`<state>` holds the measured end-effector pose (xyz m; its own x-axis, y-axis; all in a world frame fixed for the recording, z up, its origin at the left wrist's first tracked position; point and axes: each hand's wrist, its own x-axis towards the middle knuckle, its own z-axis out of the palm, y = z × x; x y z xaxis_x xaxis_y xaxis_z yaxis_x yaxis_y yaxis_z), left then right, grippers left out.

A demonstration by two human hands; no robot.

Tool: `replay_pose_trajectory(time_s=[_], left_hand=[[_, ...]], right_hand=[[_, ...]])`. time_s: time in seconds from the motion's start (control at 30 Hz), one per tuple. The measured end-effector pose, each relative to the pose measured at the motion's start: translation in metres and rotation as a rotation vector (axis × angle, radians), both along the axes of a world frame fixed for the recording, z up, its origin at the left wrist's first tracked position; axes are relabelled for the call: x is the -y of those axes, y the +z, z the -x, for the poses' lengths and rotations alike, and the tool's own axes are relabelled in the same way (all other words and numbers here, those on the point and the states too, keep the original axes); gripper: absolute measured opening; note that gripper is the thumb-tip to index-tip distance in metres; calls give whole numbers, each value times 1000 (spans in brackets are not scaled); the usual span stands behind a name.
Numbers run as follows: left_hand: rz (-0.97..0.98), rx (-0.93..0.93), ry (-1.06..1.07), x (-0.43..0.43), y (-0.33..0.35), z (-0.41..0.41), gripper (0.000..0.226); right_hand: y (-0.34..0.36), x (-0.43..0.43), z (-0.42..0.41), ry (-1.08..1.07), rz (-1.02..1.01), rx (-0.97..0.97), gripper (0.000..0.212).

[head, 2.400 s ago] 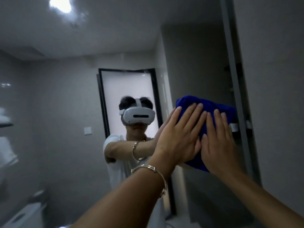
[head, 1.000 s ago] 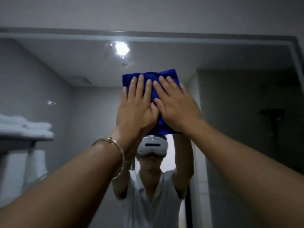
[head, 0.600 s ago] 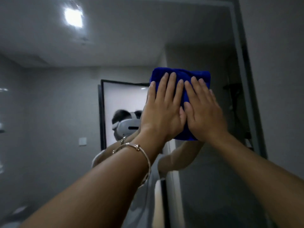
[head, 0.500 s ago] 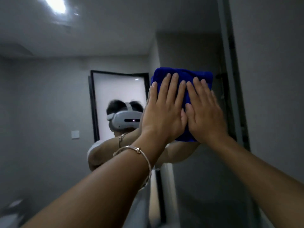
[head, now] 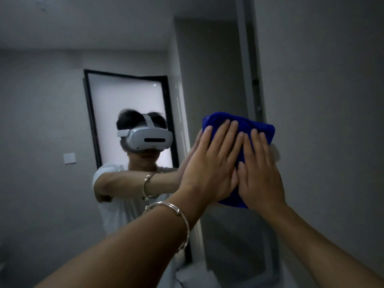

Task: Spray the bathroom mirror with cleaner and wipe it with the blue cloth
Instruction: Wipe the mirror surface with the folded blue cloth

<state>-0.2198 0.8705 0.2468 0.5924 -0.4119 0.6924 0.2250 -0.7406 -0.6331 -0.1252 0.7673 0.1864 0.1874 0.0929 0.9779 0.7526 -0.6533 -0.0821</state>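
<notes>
Since no spray bottle shows anywhere and both hands are flat on the cloth, the spraying looks to be done and the wiping is the step in hand. Starting at the left, the mirror (head: 41,104) reflects a dim grey room, a wall switch (head: 69,158), a pale door (head: 124,104) and the person in a white headset (head: 150,139). The light is too low to tell which parts of the glass are wet, streaked or wiped, so how much remains is a guess, though the wide stretch of glass left of the hands probably needs passes if it has had none. Next comes the left hand (head: 209,169), a metal bracelet (head: 178,214) on its wrist, fingers straight and close together, palm pressing the cloth against the glass rather than gripping it. The blue cloth (head: 258,129) lies bunched under both palms, its top edge showing above the fingertips and a lower corner below the heels of the hands. The right hand (head: 259,173) lies just beside the left, likewise flat, its straight fingers pushing on the cloth. Just right of the cloth runs the mirror's frame (head: 247,80), with the bare wall (head: 324,100) beyond, so the cloth is working near the right edge.
</notes>
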Motion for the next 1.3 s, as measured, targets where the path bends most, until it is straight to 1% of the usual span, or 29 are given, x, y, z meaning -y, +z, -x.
replay_pose_trajectory(time_s=[0.13,0.3,0.53,0.7,0.87,0.97,1.13,1.3], left_hand=[[-70,-15,-10,3,27,2,63],[-82,85,17,-11,84,9,62],[-64,185,110,-65,122,61,62],[-62,273,198,-130,149,122,64],[15,397,230,-208,162,191,66],[80,439,259,-260,165,238,67],[170,449,341,-354,159,321,65],[273,452,343,-444,136,403,69]], right_hand=[[20,2,0,-9,-23,-24,57],[84,-12,12,-48,-56,-57,59],[137,-67,65,-44,-7,-16,60],[173,-134,120,0,8,60,62],[204,-209,189,64,93,142,62],[215,-260,236,110,137,190,62],[217,-355,316,168,177,249,63],[204,-449,394,178,184,317,62]])
